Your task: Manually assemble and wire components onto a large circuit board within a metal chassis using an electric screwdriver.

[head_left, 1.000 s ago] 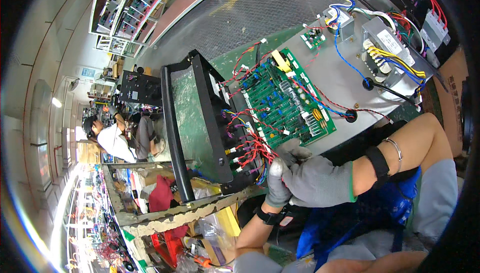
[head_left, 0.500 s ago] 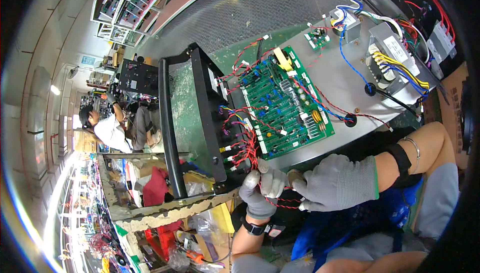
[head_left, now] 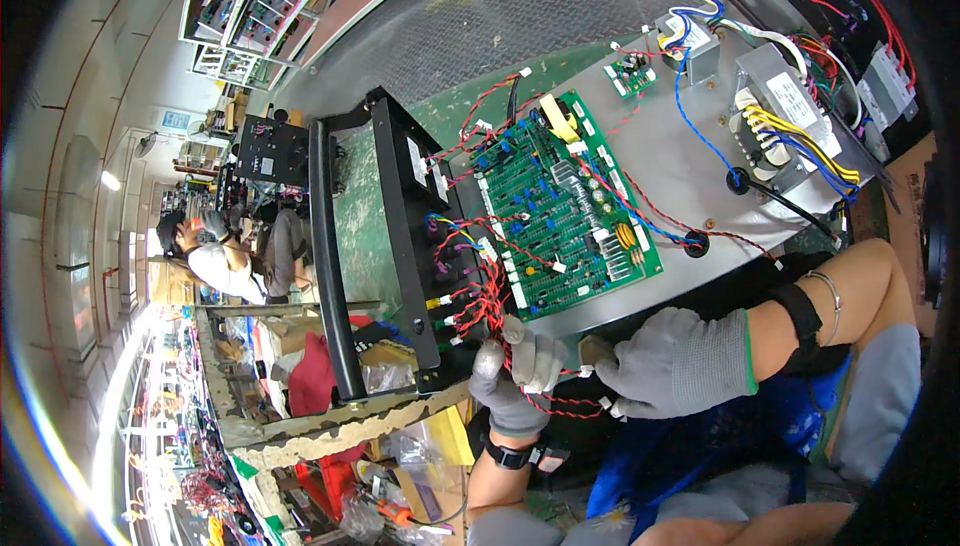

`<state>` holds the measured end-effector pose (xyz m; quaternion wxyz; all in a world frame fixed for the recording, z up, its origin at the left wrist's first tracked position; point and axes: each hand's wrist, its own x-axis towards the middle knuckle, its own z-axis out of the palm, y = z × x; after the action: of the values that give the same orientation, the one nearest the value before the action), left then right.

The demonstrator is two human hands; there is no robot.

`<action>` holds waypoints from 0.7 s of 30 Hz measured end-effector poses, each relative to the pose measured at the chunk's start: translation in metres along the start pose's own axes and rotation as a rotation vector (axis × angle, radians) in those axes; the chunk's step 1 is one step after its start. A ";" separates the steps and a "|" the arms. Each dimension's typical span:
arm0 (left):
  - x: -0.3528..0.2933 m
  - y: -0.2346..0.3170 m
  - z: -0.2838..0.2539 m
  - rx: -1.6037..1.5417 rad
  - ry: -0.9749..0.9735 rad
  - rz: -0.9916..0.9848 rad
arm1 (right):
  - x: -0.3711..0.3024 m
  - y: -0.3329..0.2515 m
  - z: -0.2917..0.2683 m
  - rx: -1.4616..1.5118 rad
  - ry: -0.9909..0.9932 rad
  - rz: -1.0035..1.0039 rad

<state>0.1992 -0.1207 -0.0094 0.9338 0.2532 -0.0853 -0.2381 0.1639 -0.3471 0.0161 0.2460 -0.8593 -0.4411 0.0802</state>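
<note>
Beside the near end of the black panel point(head_left: 398, 226), our left hand point(head_left: 518, 378) is gripping the red-and-black wires point(head_left: 484, 308), which are running from the panel rightward past that hand to white connectors point(head_left: 605, 403) just beside our right hand point(head_left: 668, 366), whose grip we cannot tell.

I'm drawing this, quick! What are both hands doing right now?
Left hand: closed around the red-and-black wires.
Right hand: fingers curled at the white connectors; can't tell if it's gripping.
</note>
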 end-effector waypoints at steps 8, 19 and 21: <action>0.004 -0.002 0.002 -0.023 0.018 -0.004 | -0.008 0.004 -0.001 -0.004 0.016 -0.025; 0.010 -0.009 0.004 -0.006 0.012 0.028 | -0.006 0.014 0.000 0.013 0.019 -0.040; 0.009 -0.009 0.004 -0.009 0.001 0.034 | -0.005 0.017 -0.002 0.020 0.003 -0.027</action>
<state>0.2029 -0.1334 -0.0103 0.9388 0.2479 -0.0879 -0.2223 0.1740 -0.3600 0.0086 0.2561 -0.8509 -0.4516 0.0801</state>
